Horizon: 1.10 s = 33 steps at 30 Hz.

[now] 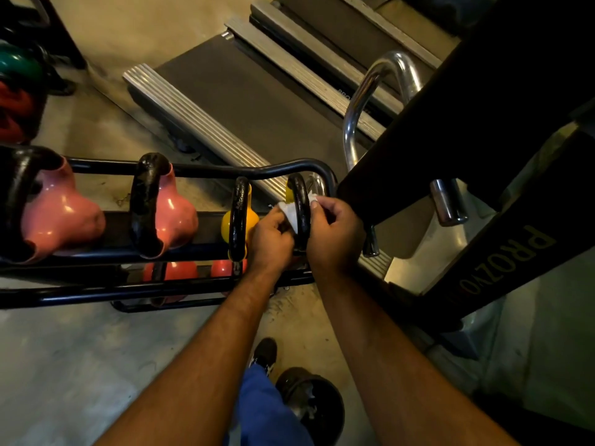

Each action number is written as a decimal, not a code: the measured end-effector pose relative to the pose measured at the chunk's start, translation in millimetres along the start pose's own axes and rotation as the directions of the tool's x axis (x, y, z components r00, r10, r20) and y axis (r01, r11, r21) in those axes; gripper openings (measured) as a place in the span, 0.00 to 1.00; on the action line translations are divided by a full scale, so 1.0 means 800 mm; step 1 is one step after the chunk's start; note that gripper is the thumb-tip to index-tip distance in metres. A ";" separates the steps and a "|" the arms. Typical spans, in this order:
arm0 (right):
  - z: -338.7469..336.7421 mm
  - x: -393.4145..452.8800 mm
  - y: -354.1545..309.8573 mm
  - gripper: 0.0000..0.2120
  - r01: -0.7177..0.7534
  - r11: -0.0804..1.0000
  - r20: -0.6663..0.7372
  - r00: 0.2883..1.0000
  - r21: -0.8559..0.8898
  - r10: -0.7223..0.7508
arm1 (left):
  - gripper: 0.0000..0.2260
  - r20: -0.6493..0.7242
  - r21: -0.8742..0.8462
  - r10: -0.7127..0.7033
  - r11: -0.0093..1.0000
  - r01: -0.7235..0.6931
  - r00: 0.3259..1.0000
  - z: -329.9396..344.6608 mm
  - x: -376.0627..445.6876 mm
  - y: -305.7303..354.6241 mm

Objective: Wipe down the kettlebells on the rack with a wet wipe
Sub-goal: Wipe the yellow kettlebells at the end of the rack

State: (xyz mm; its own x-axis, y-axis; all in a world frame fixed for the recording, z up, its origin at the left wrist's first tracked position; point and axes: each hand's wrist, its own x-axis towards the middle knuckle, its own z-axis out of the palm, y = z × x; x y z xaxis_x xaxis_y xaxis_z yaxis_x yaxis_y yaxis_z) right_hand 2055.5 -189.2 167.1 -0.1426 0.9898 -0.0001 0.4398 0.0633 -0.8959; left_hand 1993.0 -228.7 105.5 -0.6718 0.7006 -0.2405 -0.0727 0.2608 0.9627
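Observation:
A black tubular rack (pixel 199 170) carries several kettlebells with black handles. At its right end, a white wet wipe (pixel 291 212) is threaded under the black handle (pixel 301 201) of the last yellow kettlebell. My left hand (pixel 272 239) pinches one end of the wipe on the handle's left side. My right hand (pixel 335 233) pinches the other end on the right side. That kettlebell's yellow body is almost wholly hidden by my hands. Beside it stands a second yellow kettlebell (pixel 240 222), and further left two pink ones (pixel 174 214) (pixel 61 217).
Red kettlebells (pixel 175 270) sit on the rack's lower tier. Treadmill decks (pixel 244 101) lie behind the rack. A large black machine marked PROZNO (pixel 502 249) with chrome bars stands close on the right. A dark bin (pixel 314 410) holding crumpled wipes stands by my foot.

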 end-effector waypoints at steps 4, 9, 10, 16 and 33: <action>-0.016 -0.017 0.011 0.07 0.168 0.985 -0.051 0.984 -0.046 -0.170 | 0.16 0.055 0.082 0.080 0.993 -0.084 0.995 0.004 0.008 0.002; -0.034 -0.029 0.016 0.11 0.103 0.995 -0.115 0.988 -0.007 -0.103 | 0.16 0.043 0.193 0.056 0.979 -0.063 0.998 0.008 0.015 0.006; -0.036 -0.032 0.014 0.11 0.085 0.996 -0.112 0.990 0.023 -0.082 | 0.16 0.056 0.207 0.049 0.977 -0.060 0.997 0.007 0.014 0.008; -0.046 -0.042 0.000 0.12 0.001 0.984 -0.100 0.995 0.179 0.017 | 0.15 0.058 0.284 -0.003 0.959 -0.014 0.998 -0.002 0.009 0.015; -0.065 -0.120 0.008 0.06 -0.204 0.872 -0.150 0.943 0.444 0.297 | 0.18 0.053 0.277 0.093 0.955 -0.104 0.994 -0.052 -0.080 0.025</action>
State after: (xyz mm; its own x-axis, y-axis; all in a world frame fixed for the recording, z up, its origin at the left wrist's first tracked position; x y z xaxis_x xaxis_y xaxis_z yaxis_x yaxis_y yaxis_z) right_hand 2118.1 -277.3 184.5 0.1287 0.9714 -0.1996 0.0187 -0.2036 -0.9789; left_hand 2004.2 -295.9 145.0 -0.6354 0.7562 -0.1564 0.2044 0.3601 0.9102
